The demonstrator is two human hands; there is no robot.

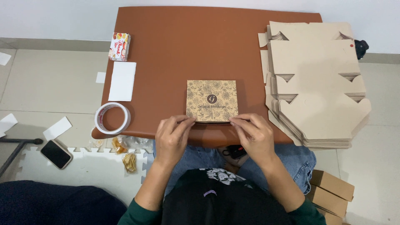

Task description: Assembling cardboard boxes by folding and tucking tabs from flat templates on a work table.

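Both hands pinch the near edge of the printed box (212,101) — left hand (171,139) at its left corner, right hand (253,137) at its right. It lies flat mid-counter (175,46); I'd judge even pressure from both thumbs best — corners kept square.
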